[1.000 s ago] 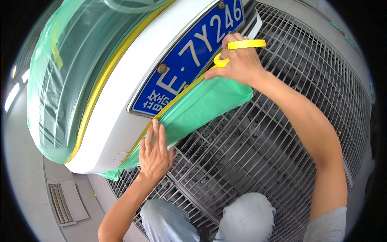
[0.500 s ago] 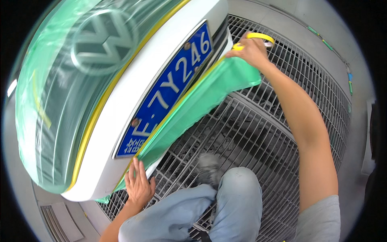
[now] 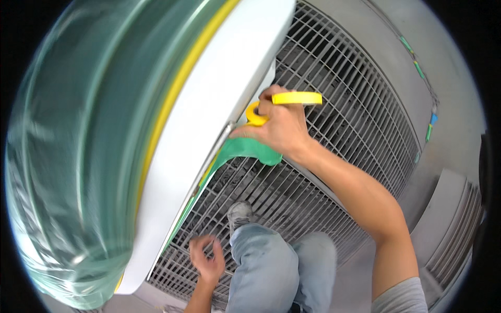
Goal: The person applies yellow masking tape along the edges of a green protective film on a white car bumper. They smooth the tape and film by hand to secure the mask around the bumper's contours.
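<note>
My right hand grips yellow masking tape at the lower edge of the white car bumper. One yellow tape roll sits around the hand by the knuckles. A second yellow ring of tape shows at the fingers. Green masking film hangs beneath that hand and runs along the bumper's lower edge. My left hand is off the bumper, slightly blurred, its fingers loosely curled with a gap to the thumb and nothing visible in them.
Green translucent film covers the car's upper part, edged by a yellow tape strip. A metal floor grating lies below, with my knees over it. A cable with green wraps runs along the floor at right.
My left hand has let go of the film edge and moved right and down. My right hand has shifted left and lower in view. The view has turned; the number plate is no longer visible.
</note>
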`<state>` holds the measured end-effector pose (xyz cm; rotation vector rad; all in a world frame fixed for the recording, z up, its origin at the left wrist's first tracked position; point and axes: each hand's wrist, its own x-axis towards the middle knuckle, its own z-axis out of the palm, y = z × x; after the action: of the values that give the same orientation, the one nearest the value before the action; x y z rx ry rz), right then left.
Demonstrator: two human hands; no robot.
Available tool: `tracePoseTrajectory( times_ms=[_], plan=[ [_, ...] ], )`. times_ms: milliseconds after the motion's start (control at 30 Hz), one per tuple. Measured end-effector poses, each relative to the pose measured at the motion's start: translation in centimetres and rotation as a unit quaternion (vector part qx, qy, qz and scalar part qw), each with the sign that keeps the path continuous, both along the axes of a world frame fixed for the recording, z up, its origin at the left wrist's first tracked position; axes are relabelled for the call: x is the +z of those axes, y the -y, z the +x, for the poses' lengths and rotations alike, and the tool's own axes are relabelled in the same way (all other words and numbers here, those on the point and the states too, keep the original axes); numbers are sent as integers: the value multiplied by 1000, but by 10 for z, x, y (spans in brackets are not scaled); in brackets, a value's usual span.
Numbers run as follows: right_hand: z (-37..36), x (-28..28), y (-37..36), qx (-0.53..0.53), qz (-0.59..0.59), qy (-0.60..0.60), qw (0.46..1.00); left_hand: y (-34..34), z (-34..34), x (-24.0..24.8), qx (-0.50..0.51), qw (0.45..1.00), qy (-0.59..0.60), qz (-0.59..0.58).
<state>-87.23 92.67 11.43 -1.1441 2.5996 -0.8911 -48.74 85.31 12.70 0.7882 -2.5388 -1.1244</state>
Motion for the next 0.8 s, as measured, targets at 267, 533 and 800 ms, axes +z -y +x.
tracePoseTrajectory(
  times_ms=[267, 533, 800],
  plan=[
    [-44, -15, -8, 158, -94, 23, 983, -4, -237, -11, 125, 975, 140, -123],
    [-161, -40, -27, 361, -189, 141, 902, -42, -270, -32, 294, 895, 208, -265],
    [-262, -66, -29, 443, -242, 62, 861, -36, -287, -74, 405, 827, 71, -384]
  ],
)
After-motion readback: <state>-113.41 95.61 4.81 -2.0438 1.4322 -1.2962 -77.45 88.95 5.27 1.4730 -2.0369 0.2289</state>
